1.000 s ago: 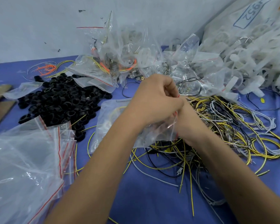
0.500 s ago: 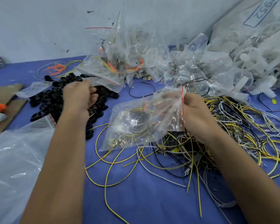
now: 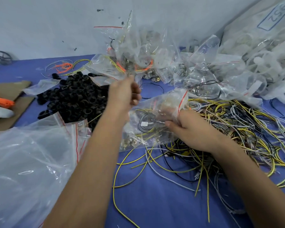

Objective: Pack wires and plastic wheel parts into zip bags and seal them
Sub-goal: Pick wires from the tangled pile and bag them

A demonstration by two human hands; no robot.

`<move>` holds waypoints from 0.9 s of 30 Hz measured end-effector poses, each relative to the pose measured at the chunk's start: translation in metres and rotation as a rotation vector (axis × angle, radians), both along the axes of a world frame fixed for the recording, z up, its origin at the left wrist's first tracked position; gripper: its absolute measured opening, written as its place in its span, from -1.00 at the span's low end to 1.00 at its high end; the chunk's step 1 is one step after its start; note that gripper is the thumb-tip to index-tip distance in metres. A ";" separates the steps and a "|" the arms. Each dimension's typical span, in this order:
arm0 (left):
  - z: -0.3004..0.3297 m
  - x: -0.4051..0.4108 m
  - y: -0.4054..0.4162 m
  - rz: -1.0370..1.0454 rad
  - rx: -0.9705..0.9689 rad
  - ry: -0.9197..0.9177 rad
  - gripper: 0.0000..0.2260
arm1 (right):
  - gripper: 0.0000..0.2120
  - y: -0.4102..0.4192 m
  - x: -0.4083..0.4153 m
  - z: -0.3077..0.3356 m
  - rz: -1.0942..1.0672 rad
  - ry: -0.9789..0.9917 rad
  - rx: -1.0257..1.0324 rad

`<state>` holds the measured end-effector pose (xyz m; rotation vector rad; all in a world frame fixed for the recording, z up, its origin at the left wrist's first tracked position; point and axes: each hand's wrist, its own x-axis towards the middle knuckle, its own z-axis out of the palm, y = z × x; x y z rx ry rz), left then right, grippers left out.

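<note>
On the far left, a stack of empty zip bags (image 3: 31, 162) lies on the blue table (image 3: 155, 203), and just behind it sits the heap of black wheel parts (image 3: 74, 97). The left hand (image 3: 124, 94) hangs above the near edge of that heap, beside the mouth of the zip bag (image 3: 153, 122); its fingers are curled inward, and motion blur makes it impossible to tell whether they pinch a part or hold nothing. The right hand (image 3: 189, 129) grips the bag, thumb over the plastic and fingers under, with the red seal strip (image 3: 182, 101) raised at its upper right edge. Coiled wires and what look like small metal pieces already lie inside. To do this step well, the right hand should probably hold the mouth wide and tilted toward the left hand, so that 1 drop lands inside and nothing snags the strip. To the right, the loose wires (image 3: 234, 129) spread in a tangle touching the bag, so it is best lifted clear of them before sealing.
</note>
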<state>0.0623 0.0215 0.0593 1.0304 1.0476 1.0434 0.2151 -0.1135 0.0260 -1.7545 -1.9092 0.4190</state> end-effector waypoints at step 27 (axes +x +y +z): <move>-0.047 0.049 -0.041 -0.022 0.715 0.518 -0.89 | -0.36 0.008 0.011 -0.010 -0.110 0.924 0.033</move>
